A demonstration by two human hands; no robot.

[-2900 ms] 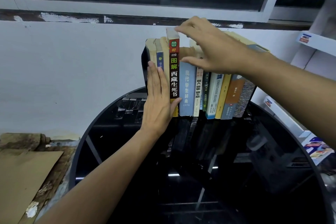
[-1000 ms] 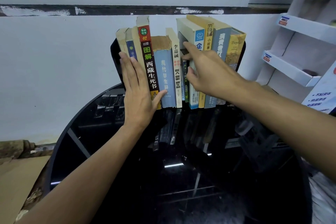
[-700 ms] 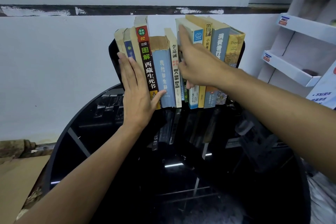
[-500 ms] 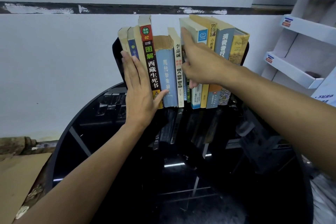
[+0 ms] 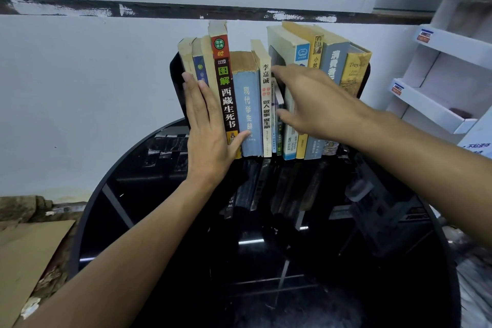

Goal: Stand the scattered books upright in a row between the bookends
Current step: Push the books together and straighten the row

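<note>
Here's the row: the books [image 5: 250,114] stand upright at the far edge of the round black table [image 5: 149,221], close by the white wall [image 5: 80,88]. The left bookend [image 5: 175,80] and the right bookend [image 5: 367,80] close off the two ends.

The left hand [image 5: 207,136] is flat and wide, with palm and straight fingers pressed on the spines at the left end and the thumb spread low across the blue book [image 5: 249,125]. The right hand [image 5: 316,104] goes into the middle. Its forefinger stretches to the dark gap between the cream book [image 5: 262,61] and the tall white book [image 5: 292,42]. Its thumb sits lower, against the thin books [image 5: 278,100] that stand short in that gap. Whether it pinches them or only pushes I cannot tell, because the other fingers are hidden.

This looks like the final squaring-up, and that gap is the danger. The tall books on the right seem to lean toward it, so a careless pull of the hand could let the tall white book tip over onto the thin ones. Push too hard and the thin books may slide in behind the line. The table top is glossy, so a sideways shove from the left hand could skid a bookend and loosen the whole row.

White shelves [image 5: 439,93] stand far right, and cardboard [image 5: 26,261] lies near left.
</note>
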